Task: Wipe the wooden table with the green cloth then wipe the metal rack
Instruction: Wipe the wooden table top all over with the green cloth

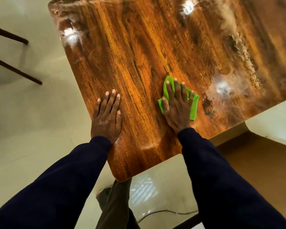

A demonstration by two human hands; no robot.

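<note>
We see the table [139,52] from above, its glossy wood top carrying several bright light reflections and pale smears toward its far side. The cloth [193,105], bright green, lies on the table top near the table's near right edge. The right hand [177,106] rests palm-down on the cloth, fingers [169,90] extended and slightly spread, flattening the cloth against the wood; nothing is pinched, and green fabric shows past the fingertips, beside the thumb and along the little-finger side. The left hand [107,118] lies flat and bare on the table, at the table's near left edge, well apart from the cloth; its fingers are straight and close together, thumb alongside. Both arms wear dark sleeves [221,179]. Past the table's left edge we note two dark legs [15,70] of other furniture on a pale floor [31,129]. Below the table's near corner a thin cable [163,212] lies on the floor
</note>
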